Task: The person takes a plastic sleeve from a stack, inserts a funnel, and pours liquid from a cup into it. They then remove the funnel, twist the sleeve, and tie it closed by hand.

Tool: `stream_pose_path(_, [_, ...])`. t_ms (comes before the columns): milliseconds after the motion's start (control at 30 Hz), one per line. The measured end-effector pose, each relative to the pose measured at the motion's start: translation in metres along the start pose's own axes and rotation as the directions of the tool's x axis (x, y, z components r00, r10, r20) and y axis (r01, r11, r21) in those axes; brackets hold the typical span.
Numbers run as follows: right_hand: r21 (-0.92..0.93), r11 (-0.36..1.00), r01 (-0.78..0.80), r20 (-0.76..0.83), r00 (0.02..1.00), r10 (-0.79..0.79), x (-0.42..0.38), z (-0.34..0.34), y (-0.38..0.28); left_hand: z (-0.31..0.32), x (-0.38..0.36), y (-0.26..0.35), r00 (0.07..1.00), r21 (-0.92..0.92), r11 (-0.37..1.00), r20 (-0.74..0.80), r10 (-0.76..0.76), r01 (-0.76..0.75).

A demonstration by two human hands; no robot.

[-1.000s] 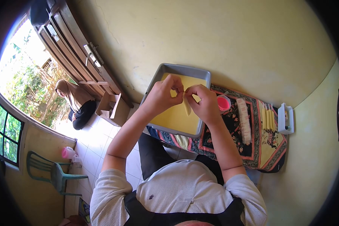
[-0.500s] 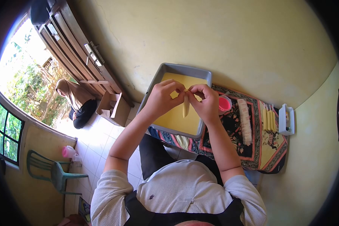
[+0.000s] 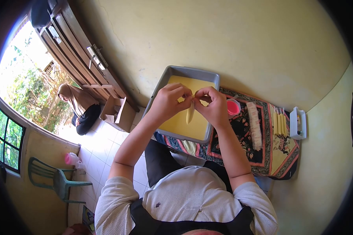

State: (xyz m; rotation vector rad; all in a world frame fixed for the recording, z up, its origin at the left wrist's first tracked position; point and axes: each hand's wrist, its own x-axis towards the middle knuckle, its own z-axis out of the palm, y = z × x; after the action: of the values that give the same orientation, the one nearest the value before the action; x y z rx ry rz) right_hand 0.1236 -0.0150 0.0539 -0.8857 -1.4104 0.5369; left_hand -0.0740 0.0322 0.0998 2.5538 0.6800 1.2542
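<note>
A narrow plastic bag filled with yellow liquid (image 3: 190, 114) hangs from my fingertips, its lower end tilted slightly left. My left hand (image 3: 169, 102) pinches its top end with thumb and fingers. Closed at that same top end is my right hand (image 3: 214, 105), its fingertips meeting the left ones. Below both hands stands a grey tub (image 3: 196, 70) holding yellow liquid (image 3: 180, 127). The exact grip at the bag's neck is too small to make out.
On the patterned cloth (image 3: 239, 135) to the right are a pink container (image 3: 234, 107), a strip of stacked plastic bags (image 3: 255, 127), several filled yellow bags (image 3: 279, 124) and a white box (image 3: 298, 125). A person (image 3: 80, 103) sits by the open door; a green chair (image 3: 62, 184) stands left.
The bag's lower end has swung a little to the left. Both hands stay over the tub, their fingertips still together at the bag's top, with slight finger movement.
</note>
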Motion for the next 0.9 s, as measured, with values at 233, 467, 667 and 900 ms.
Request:
stream_pose_path(233, [-0.078,0.995,0.057,-0.056,0.997,-0.061,-0.007,0.006,-0.006,0.000,-0.002,-0.001,0.928,0.254,0.905,-0.056,0.367,-0.343])
stream_pose_path(467, [-0.262,0.915,0.307,-0.108,0.933,-0.344,-0.009,0.007,-0.009,0.002,-0.007,0.004,0.941,0.189,0.932,-0.081,0.329,-0.310])
stream_pose_path(667, [-0.274,0.870,0.409,-0.038,0.900,-0.435,-0.010,0.002,-0.015,0.004,-0.012,-0.001,0.997,-0.213,0.974,-0.017,-0.081,0.076])
stream_pose_path(900, [-0.276,0.852,0.445,0.018,0.888,-0.459,-0.011,-0.001,-0.012,-0.006,-0.011,0.000,0.930,-0.360,0.860,0.192,-0.312,0.363])
